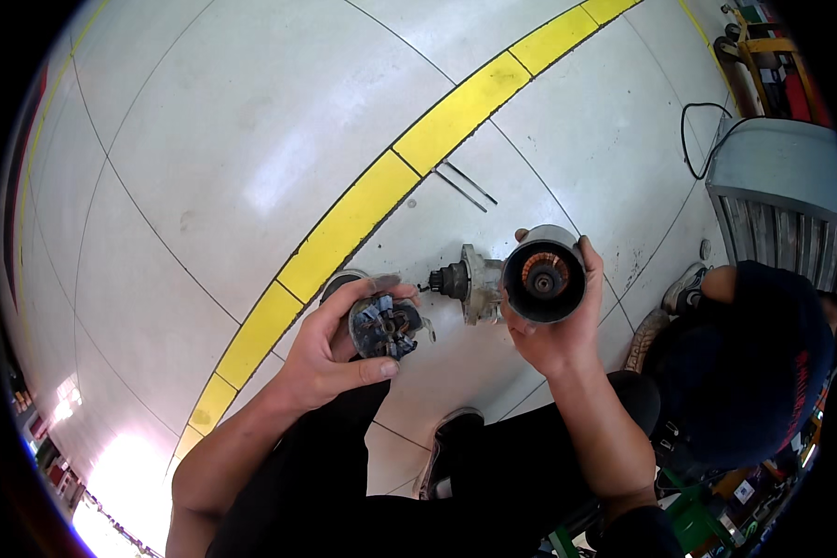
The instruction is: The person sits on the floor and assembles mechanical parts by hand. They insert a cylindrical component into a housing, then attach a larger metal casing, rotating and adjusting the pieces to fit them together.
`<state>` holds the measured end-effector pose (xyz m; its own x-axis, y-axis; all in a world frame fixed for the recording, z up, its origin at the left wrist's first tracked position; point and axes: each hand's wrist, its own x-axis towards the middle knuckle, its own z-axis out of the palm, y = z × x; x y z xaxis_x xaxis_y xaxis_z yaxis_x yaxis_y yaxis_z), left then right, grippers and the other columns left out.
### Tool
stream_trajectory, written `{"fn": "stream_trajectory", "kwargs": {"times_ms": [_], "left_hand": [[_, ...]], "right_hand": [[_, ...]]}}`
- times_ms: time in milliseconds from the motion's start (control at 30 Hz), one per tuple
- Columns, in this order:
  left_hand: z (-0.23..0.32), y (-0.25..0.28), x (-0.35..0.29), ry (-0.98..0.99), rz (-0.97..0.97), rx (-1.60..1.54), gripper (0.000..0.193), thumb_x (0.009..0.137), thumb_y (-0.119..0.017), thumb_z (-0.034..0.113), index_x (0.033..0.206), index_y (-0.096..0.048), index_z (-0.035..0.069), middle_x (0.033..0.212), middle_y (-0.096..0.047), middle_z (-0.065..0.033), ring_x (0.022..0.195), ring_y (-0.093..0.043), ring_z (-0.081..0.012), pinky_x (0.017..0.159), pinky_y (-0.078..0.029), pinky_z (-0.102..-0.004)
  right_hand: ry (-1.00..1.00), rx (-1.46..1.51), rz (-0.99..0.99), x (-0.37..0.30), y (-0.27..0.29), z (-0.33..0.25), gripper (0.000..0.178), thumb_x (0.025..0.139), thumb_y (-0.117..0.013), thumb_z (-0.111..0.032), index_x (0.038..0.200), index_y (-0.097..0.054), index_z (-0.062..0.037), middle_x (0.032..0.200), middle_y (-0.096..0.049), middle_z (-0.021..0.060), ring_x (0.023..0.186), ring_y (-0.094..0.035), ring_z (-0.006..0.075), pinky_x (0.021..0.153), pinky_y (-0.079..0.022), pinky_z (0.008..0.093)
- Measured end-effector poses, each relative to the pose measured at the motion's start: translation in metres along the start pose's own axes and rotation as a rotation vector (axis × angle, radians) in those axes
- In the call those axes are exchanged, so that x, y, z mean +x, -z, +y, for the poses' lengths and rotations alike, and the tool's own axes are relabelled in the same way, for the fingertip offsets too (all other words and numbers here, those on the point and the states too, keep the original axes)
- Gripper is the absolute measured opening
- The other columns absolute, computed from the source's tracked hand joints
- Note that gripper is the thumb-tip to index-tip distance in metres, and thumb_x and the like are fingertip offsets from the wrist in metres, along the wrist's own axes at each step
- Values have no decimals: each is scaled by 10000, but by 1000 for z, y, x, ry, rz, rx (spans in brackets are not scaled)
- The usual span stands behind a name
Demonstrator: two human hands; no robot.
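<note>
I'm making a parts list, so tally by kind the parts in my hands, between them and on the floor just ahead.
Round end piece, in left hand: 1
Open cylinder, in right hand: 1
Flanged casting, between the hands: 1
Thin rods, on floor: 2
Total: 5

Hands (328,352) around a round blackened part (387,325) and metal cylinder (549,310)

Illumination is bright across the floor (186,242), with overexposed glare at lower left and a softer reflection left of upper center; fisheye distortion curves the yellow stripe (460,107), and black vignetting encloses the view.
</note>
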<state>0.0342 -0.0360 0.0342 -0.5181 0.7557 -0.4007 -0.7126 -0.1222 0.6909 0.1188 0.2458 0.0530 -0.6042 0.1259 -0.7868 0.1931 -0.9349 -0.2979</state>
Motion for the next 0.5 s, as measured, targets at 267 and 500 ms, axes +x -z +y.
{"fn": "stream_trajectory", "kwargs": {"times_ms": [267, 500], "left_hand": [[2, 2, -4, -41, -38, 78, 868, 881, -871, -7, 1619, -413, -11, 1627, -501, -149, 1524, -481, -258, 1276, -391, -426], [3, 1, -3, -28, -1, 150, 963, 806, -921, 13, 1621, -410, 7, 1610, -522, -189, 1496, -517, -287, 1241, -416, -421]], "right_hand": [[-22, 53, 19, 3, 11, 3, 687, 1051, -443, -672, 1326, -657, -80, 990, -737, 134, 684, -608, 229, 464, -421, 312], [275, -121, 329, 26, 7, -2, 470, 1060, -535, -592, 1196, -688, -169, 982, -746, 31, 700, -618, 168, 532, -434, 292]]}}
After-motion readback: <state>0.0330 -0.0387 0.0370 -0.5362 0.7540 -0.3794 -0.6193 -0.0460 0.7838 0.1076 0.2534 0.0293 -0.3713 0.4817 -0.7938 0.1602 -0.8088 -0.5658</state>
